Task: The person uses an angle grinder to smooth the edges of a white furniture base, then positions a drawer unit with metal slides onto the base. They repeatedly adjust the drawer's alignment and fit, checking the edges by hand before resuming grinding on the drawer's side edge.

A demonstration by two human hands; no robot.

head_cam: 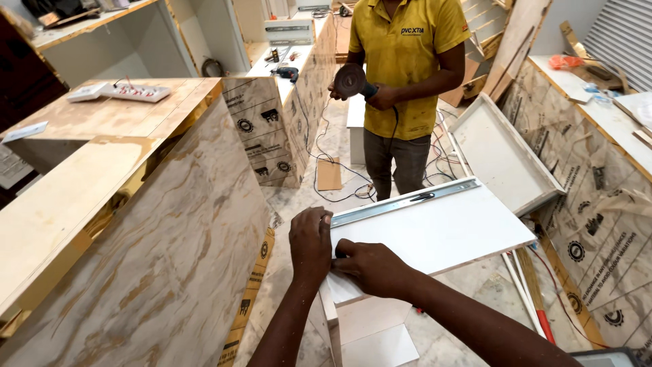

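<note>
- My left hand (310,243) lies flat on the near left corner of the white panel (441,228), fingers together and bent over its edge, pressing rather than gripping.
- My right hand (370,266) sits just beside the left, on the panel's near edge; the fingers are curled shut around something small and dark at the thumb, but I cannot tell what it is.
- The panel lies roughly level in front of me, its near end on a white box (370,333) below my hands.
- A metal rail (405,201) runs along the panel's far edge, touching it from my left hand out to the far corner.
- To my left stands a tall marble-pattern cabinet (170,251) with a gold strip along its top edge.
- On that cabinet's top, well apart from me, lies a white power strip (139,92).
- A person in a yellow shirt (404,47) stands beyond the panel, facing me, holding an angle grinder (353,80) in both hands at chest height.
- Cables (326,163) trail across the floor near that person's feet.
- A white drawer tray (502,160) leans tilted against the counter on my right.
</note>
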